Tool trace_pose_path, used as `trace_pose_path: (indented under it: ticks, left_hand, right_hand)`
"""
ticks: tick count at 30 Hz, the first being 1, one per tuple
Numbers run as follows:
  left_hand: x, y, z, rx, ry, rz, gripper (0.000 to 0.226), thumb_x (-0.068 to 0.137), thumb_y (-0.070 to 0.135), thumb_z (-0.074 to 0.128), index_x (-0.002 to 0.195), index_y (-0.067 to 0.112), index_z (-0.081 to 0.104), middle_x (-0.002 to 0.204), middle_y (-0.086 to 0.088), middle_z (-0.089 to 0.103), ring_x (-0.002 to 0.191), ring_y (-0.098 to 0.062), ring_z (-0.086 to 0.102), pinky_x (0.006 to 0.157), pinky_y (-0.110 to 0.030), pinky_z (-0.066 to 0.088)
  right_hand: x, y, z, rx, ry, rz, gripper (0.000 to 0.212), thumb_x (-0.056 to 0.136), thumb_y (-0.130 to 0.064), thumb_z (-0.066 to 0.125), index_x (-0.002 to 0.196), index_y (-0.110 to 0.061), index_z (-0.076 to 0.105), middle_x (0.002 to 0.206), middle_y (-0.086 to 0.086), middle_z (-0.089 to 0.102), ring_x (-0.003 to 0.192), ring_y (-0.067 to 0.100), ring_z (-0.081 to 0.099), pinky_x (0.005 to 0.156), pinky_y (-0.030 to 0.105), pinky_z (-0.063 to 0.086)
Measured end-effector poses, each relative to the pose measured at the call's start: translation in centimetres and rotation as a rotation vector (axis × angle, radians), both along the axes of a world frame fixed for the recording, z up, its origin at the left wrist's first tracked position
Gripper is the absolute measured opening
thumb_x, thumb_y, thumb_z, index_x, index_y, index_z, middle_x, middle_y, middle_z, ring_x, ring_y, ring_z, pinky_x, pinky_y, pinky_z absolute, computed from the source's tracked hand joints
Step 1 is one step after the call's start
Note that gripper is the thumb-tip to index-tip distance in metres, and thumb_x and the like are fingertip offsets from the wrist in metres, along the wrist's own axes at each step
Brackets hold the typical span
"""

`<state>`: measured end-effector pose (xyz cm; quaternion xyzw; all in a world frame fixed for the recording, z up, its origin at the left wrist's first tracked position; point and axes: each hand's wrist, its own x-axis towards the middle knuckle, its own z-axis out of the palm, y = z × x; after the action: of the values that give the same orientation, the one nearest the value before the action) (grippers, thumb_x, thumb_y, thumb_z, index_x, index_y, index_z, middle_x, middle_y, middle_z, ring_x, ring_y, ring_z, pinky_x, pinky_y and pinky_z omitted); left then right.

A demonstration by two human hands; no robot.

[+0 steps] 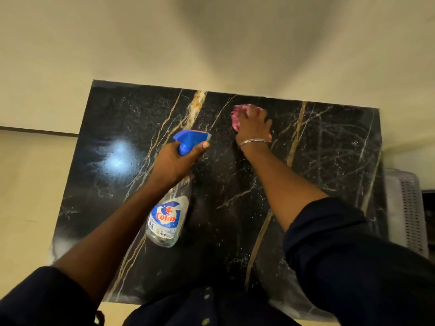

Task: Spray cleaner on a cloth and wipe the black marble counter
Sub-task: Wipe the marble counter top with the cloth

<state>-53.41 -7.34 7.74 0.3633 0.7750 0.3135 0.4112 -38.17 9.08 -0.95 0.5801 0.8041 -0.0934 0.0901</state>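
Note:
The black marble counter with gold and white veins fills the middle of the view. My left hand grips the neck of a clear spray bottle with a blue trigger head, held above the counter's centre-left. My right hand presses a pink cloth flat on the counter near its far edge; the hand covers most of the cloth. A metal bangle sits on that wrist.
A cream wall rises behind the counter's far edge. A pale perforated plastic basket stands off the counter's right side. A bright light reflection shows on the left part of the marble. Cream floor lies to the left.

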Motion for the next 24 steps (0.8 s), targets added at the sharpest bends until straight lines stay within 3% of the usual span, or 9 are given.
trace_pose_path:
  ticks: [5,11,16,19,22,24]
  left_hand:
    - [-0.5,1.5,-0.2,-0.022,-0.017,-0.029,0.062,0.078,0.066,0.060,0.094,0.007,0.066,0.079,-0.011,0.073,0.070,-0.027,0.071,0.072,-0.045,0.061]
    - [-1.0,2.9,-1.2,-0.016,-0.058,-0.069,0.047,0.086,0.056,0.060,0.092,0.010,0.062,0.071,-0.004,0.065,0.064,-0.019,0.064,0.061,-0.029,0.052]
    - [-1.0,3.1,-1.7,-0.018,-0.092,-0.032,0.043,0.086,0.053,0.063,0.094,0.010,0.063,0.074,-0.004,0.065,0.068,-0.020,0.064,0.066,-0.035,0.055]
    - [-0.9,3.2,-1.7,-0.009,-0.121,-0.046,0.040,0.086,0.052,0.064,0.086,0.013,0.061,0.074,-0.006,0.067,0.068,-0.025,0.067,0.067,-0.040,0.057]
    - [-0.5,3.3,-1.4,-0.007,-0.101,-0.062,0.032,0.089,0.049,0.063,0.079,0.019,0.056,0.071,-0.003,0.065,0.064,-0.019,0.065,0.060,-0.029,0.054]
    - [-0.3,3.3,-1.4,0.006,-0.113,-0.075,0.033,0.089,0.049,0.063,0.081,0.017,0.059,0.072,-0.005,0.067,0.062,-0.018,0.066,0.061,-0.030,0.055]
  right_hand:
    - [3.0,0.7,-0.7,0.035,-0.025,0.140,0.082,0.078,-0.016,0.068,0.150,-0.023,0.030,0.153,0.007,0.028,0.133,0.040,0.030,0.107,0.053,0.033]
    - [11.2,3.5,-0.7,0.051,-0.114,-0.277,0.081,0.081,-0.017,0.070,0.151,-0.023,0.030,0.154,0.012,0.029,0.136,0.045,0.028,0.107,0.057,0.032]
    - [9.4,3.5,-0.1,0.012,-0.112,-0.513,0.076,0.087,-0.019,0.065,0.152,-0.020,0.026,0.155,0.016,0.024,0.139,0.046,0.023,0.111,0.057,0.028]
    - [6.0,1.6,0.0,0.011,-0.059,-0.394,0.078,0.083,-0.016,0.067,0.151,-0.022,0.029,0.154,0.013,0.027,0.138,0.044,0.025,0.110,0.056,0.032]
    - [4.2,-0.2,-0.1,0.011,-0.048,-0.175,0.081,0.080,-0.019,0.068,0.151,-0.022,0.028,0.154,0.009,0.026,0.133,0.040,0.030,0.107,0.052,0.035]
    - [4.6,-0.6,-0.1,-0.004,-0.086,-0.079,0.080,0.083,-0.018,0.064,0.152,-0.024,0.025,0.157,0.006,0.023,0.134,0.040,0.029,0.107,0.052,0.034]
